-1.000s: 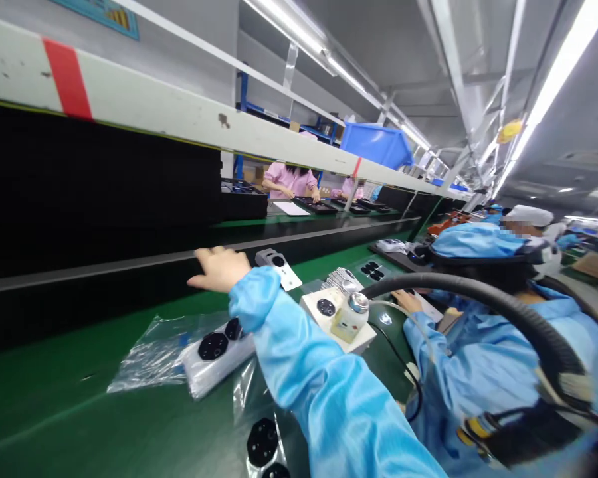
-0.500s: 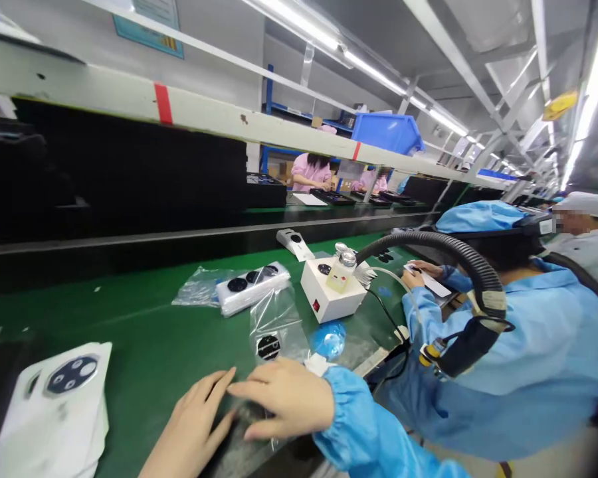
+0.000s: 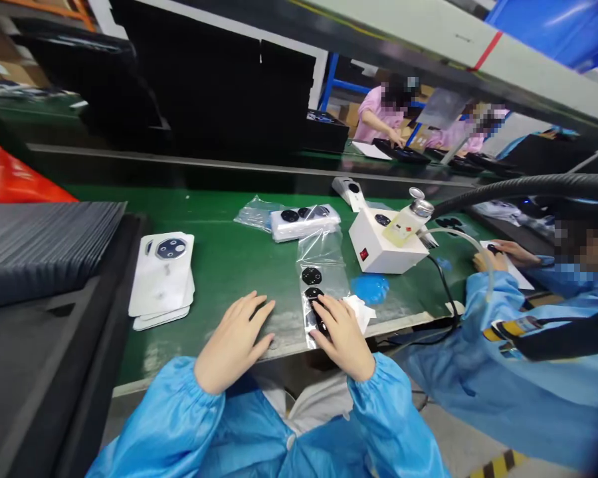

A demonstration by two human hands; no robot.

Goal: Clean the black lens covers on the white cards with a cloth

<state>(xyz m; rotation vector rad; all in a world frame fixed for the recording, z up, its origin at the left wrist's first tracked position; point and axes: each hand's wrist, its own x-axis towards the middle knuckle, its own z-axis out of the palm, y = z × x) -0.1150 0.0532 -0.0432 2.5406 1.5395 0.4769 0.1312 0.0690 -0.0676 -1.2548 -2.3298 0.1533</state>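
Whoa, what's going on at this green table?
A person in a blue coat is at the green table. Their right hand is on see-through plastic with black discs. Their left hand is spread open beside it, holding nothing. A stack of white plates lies off to the left, and a white box with a bottle on it stands beyond the right hand. A co-worker nearby has a white plate in their hands.
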